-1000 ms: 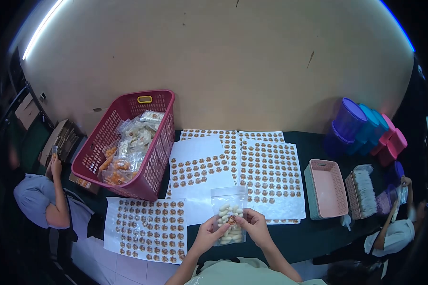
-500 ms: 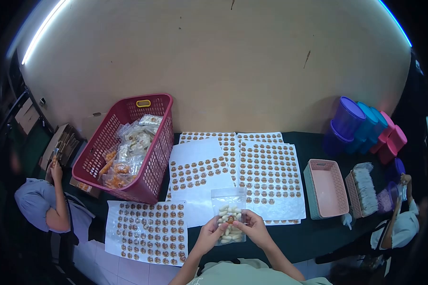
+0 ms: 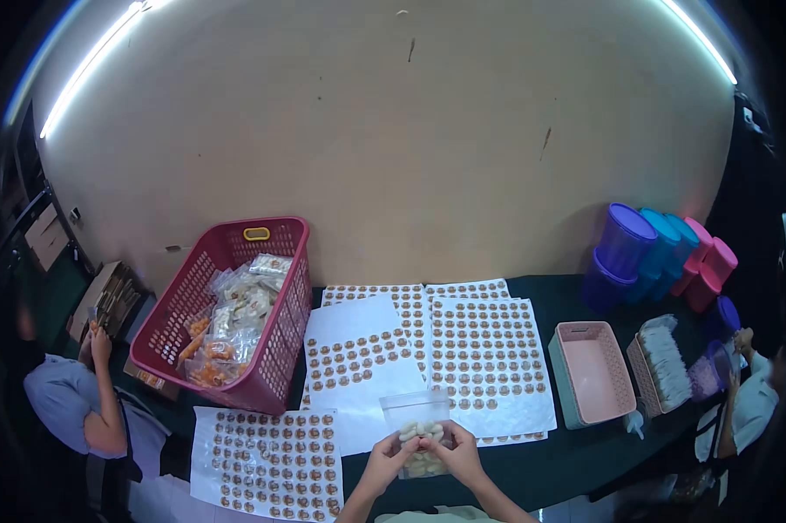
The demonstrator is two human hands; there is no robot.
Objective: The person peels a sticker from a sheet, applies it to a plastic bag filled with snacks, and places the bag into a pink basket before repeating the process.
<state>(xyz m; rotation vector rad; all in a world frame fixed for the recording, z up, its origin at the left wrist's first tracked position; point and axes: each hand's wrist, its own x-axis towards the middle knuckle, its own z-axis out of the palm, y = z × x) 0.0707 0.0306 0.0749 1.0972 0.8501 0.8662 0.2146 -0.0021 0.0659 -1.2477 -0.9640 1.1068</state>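
Observation:
A clear zip bag (image 3: pixel 416 407) filled with white, oblong pieces is upright in front of me at the table's near edge. My left hand (image 3: pixel 389 460) grips its left side and my right hand (image 3: pixel 457 455) its right side. Both thumbs meet on the bag's front, covering the middle where a round label sits. Behind the bag lie white sheets of round brown stickers (image 3: pixel 489 349), one of them partly used (image 3: pixel 358 349). Another sticker sheet (image 3: pixel 267 462) is at the front left, near my left hand.
A dark red laundry basket (image 3: pixel 293 305) of filled bags stands left. At right are a pink basket (image 3: pixel 598 370), a basket of flat bags (image 3: pixel 663 366) and stacked coloured containers (image 3: pixel 624 235). People work at left (image 3: pixel 75 401) and right (image 3: pixel 750 397).
My view has tilted up, so everything sits lower in the picture. My thumbs have come together over the bag's round label, which showed between them before.

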